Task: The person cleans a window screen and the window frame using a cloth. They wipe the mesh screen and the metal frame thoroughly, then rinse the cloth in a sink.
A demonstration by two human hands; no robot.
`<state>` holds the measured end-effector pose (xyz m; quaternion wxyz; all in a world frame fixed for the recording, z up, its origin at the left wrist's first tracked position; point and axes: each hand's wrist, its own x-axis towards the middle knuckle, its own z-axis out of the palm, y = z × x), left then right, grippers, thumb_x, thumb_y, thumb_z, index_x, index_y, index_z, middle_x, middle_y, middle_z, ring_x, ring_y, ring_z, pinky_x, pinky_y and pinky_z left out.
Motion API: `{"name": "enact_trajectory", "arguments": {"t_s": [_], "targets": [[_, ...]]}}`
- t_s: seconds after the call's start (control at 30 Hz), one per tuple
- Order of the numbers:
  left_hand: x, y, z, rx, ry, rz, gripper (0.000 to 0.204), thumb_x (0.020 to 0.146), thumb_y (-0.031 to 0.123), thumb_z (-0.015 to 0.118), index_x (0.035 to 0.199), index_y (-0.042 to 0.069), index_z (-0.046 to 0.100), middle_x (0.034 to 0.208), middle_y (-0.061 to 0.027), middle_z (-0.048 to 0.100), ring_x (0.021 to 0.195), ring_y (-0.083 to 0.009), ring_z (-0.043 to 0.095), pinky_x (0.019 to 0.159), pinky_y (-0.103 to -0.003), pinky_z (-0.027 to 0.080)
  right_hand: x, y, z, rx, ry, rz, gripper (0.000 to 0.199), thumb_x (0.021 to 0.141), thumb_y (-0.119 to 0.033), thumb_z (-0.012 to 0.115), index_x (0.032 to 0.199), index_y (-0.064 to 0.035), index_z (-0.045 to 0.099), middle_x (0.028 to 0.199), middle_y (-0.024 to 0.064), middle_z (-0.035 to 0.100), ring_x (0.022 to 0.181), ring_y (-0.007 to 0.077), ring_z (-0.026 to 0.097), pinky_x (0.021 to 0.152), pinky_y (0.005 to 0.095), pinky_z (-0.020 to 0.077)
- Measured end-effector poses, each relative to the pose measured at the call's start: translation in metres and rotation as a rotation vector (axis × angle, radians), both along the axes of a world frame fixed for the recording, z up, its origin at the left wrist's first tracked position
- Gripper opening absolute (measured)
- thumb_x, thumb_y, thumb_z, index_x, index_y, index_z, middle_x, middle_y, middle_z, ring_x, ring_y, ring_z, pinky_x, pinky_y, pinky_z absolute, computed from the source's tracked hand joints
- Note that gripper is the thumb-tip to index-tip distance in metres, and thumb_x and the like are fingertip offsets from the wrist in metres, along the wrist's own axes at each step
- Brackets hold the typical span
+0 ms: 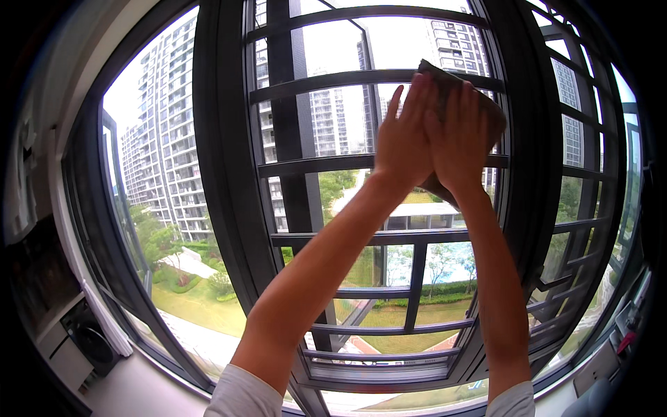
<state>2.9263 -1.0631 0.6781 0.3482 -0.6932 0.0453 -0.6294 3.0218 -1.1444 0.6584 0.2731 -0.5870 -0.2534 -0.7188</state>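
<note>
A dark grey-brown cloth (494, 118) lies flat against the upper right part of the middle window (347, 197). My right hand (458, 142) presses on the cloth, fingers stretched upward. Beside it, my left hand (406, 142) lies flat with its fingers apart and its thumb side against the right hand; the fingertips reach the cloth's left part. Both arms are raised from the lower edge, in light grey sleeves. The cloth's middle is hidden under the hands, and its lower corner shows below the wrists.
Dark horizontal bars (313, 165) cross the middle window. A thick dark frame post (226, 160) stands left of it, and more barred windows (573, 146) curve off at the right. A black round-doored machine (94, 340), likely a washer, sits at the lower left by a white curtain (111, 323).
</note>
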Motion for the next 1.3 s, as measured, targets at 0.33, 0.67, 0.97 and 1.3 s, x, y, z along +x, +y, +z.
{"name": "enact_trajectory", "arguments": {"t_s": [0.33,0.67,0.97,1.3], "targets": [[-0.173,0.142,-0.004,-0.171,-0.47,0.469,0.067,0.1,0.037,0.047,0.154,0.001,0.033,0.164,-0.02,0.023,0.154,-0.0373,0.016,0.123,-0.055,0.009,-0.165,0.133,0.072,-0.505,-0.258,0.674,0.075,0.102,-0.057,0.033,0.149,0.0004,0.042,0.16,0.0159,0.035,0.152,0.0259,0.024,0.126,0.0388,0.0136],[-0.153,0.141,-0.01,-0.189,-0.427,0.385,0.052,0.106,0.036,0.037,0.151,0.011,0.041,0.159,-0.0193,0.032,0.151,-0.0378,0.024,0.121,-0.059,0.017,-0.048,0.051,0.064,-0.121,-0.285,0.278,0.064,0.104,-0.049,0.042,0.149,-0.0043,0.043,0.157,0.0176,0.039,0.144,0.0306,0.039,0.122,0.0423,0.0242],[-0.184,0.117,-0.099,-0.43,-0.329,0.05,0.044,0.104,0.027,0.044,0.143,0.008,0.049,0.155,-0.0172,0.038,0.149,-0.0381,0.028,0.119,-0.053,0.022,0.027,-0.033,-0.016,0.093,-0.048,0.141,0.051,0.104,-0.03,0.05,0.145,0.0009,0.046,0.155,0.0206,0.04,0.142,0.0357,0.04,0.118,0.0489,0.031],[-0.418,-0.095,-0.563,-1.737,0.259,0.187,0.04,0.102,0.024,0.05,0.134,0.0,0.054,0.141,-0.0235,0.048,0.132,-0.0399,0.047,0.112,-0.043,0.037,-0.069,0.015,-0.192,-0.462,0.001,0.495,0.049,0.094,-0.022,0.066,0.142,-0.0148,0.056,0.157,0.0068,0.042,0.142,0.029,0.041,0.116,0.0445,0.0358]]}}
